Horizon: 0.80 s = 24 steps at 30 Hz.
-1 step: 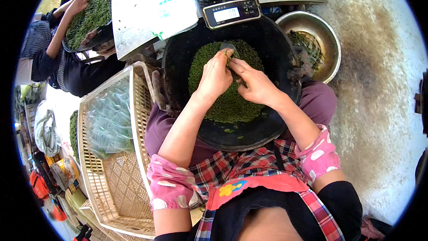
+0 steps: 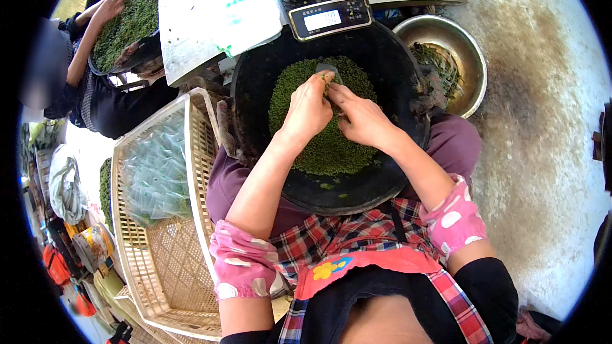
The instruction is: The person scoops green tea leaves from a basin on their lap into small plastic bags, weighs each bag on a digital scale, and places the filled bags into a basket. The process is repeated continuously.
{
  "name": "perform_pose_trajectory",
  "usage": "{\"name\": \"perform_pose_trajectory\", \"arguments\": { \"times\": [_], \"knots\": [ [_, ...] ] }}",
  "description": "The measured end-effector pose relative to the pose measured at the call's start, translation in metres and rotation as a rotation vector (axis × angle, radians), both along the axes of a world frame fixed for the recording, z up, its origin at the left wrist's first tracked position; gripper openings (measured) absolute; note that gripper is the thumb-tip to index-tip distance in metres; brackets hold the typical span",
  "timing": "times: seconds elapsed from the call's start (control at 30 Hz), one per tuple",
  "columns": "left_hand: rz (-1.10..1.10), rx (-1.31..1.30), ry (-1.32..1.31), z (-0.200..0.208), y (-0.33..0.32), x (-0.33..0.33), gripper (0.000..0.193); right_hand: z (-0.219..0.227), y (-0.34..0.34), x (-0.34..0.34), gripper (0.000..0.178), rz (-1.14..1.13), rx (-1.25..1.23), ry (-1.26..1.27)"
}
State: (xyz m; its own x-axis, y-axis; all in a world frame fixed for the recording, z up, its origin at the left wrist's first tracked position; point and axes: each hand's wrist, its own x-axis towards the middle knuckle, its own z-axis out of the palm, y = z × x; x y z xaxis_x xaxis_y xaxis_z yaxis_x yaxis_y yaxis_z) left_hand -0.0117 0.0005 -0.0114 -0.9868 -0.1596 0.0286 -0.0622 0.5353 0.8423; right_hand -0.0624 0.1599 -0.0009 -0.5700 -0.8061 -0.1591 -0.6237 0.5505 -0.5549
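Note:
A round black tub (image 2: 306, 192) rests across my lap, with a heap of small green, peppercorn-like grains (image 2: 338, 156) inside. Above the heap's far part, my left hand (image 2: 310, 107) and my right hand (image 2: 364, 116) meet, fingers bent and closed. Between them is a small clear plastic bag (image 2: 329, 69); only its far edge shows, and my fingers hide the rest. A few green bits show at the fingertips. Both hands appear to grip the bag.
Beyond the tub stands a digital scale (image 2: 330, 18) on a table beside white printed sheets (image 2: 220, 13). A cream plastic basket (image 2: 199, 153) with clear bags (image 2: 155, 175) is at left. To the right sits a metal basin (image 2: 473, 67). A co-worker's hand (image 2: 112, 5) touches another green heap.
At the left, the co-worker's blurred head has come into view. My hands stay in nearly the same place over the tub.

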Motion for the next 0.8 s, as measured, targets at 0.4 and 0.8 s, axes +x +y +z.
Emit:
{"name": "perform_pose_trajectory", "arguments": {
  "times": [0.4, 0.8],
  "knots": [
    [-0.059, 0.161, -0.21, 0.011, -0.002, -0.005, 0.051, 0.002, -0.001, 0.002, 0.027, 0.036, 0.088, 0.042],
    [0.157, 0.216, -0.009, 0.036, -0.023, -0.01, 0.028, 0.115, 0.021, -0.059, 0.022, -0.196, -0.313, 0.043]
  ]
}}
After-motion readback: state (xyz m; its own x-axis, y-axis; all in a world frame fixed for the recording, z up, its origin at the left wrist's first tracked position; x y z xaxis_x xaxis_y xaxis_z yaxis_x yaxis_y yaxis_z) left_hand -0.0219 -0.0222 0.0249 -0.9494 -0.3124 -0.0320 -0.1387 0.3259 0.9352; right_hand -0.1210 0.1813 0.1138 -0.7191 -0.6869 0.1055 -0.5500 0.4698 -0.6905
